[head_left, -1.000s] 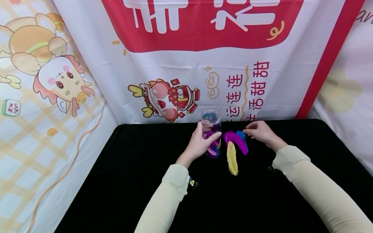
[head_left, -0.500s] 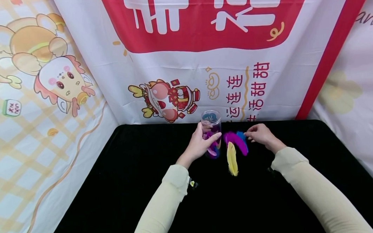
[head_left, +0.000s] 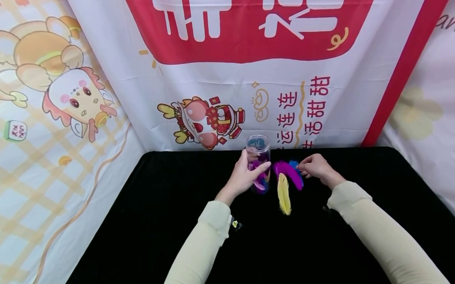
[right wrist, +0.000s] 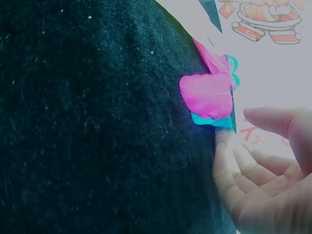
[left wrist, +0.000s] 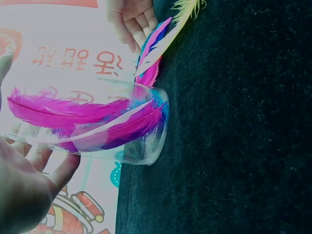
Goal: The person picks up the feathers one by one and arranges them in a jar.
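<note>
My left hand (head_left: pixel 242 175) grips a clear jar (head_left: pixel 257 145) near the back edge of the table, thumb across the near side. Purple and blue feathers (left wrist: pixel 87 114) show inside through its wall. To the right of the jar lie a purple feather (head_left: pixel 290 175), a blue feather (head_left: pixel 293 164) partly beneath it, and a yellow feather (head_left: pixel 283 195) in front. My right hand (head_left: pixel 317 167) is beside the blue feather. In the right wrist view its index fingertip (right wrist: pixel 223 136) is right at the blue feather's edge, with the thumb (right wrist: pixel 265 119) held apart.
A black cloth (head_left: pixel 170 230) covers the table. Close behind it hangs a white and red printed backdrop (head_left: pixel 216 80), with another patterned cloth (head_left: pixel 32 169) along the left and a pale one (head_left: pixel 437 156) on the right.
My right hand has shifted slightly left and nearer the blue feather. The left hand, the jar and the yellow feather have stayed in place.
</note>
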Available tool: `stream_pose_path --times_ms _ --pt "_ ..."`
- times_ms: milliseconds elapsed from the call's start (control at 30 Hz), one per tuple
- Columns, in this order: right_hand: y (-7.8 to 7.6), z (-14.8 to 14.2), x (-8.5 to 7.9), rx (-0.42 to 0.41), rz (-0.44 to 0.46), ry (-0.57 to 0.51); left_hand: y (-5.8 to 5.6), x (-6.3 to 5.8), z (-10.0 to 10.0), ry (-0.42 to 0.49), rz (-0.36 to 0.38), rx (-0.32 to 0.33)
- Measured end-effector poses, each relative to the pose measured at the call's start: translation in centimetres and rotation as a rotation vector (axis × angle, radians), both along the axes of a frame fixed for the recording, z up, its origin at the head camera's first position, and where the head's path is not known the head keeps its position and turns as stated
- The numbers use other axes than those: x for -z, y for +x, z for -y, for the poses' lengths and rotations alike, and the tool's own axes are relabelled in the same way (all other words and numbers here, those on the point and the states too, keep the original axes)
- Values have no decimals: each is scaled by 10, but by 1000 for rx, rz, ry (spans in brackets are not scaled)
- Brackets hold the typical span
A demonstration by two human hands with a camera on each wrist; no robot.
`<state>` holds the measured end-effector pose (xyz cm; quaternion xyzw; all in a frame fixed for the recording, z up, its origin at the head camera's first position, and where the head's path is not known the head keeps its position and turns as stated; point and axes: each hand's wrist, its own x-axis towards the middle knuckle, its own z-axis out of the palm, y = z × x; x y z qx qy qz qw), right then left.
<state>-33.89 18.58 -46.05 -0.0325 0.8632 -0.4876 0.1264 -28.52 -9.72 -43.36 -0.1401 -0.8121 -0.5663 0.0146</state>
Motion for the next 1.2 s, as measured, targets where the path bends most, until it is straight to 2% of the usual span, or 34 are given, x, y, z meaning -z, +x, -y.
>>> stream_pose_path --times_ms 300,1200 --pt "-3 0 -1 2 -7 22 -2 -1 -1 0 -11 12" --pt "9 -13 -22 0 -54 -1 -2 1 -1 -8 -13 4"
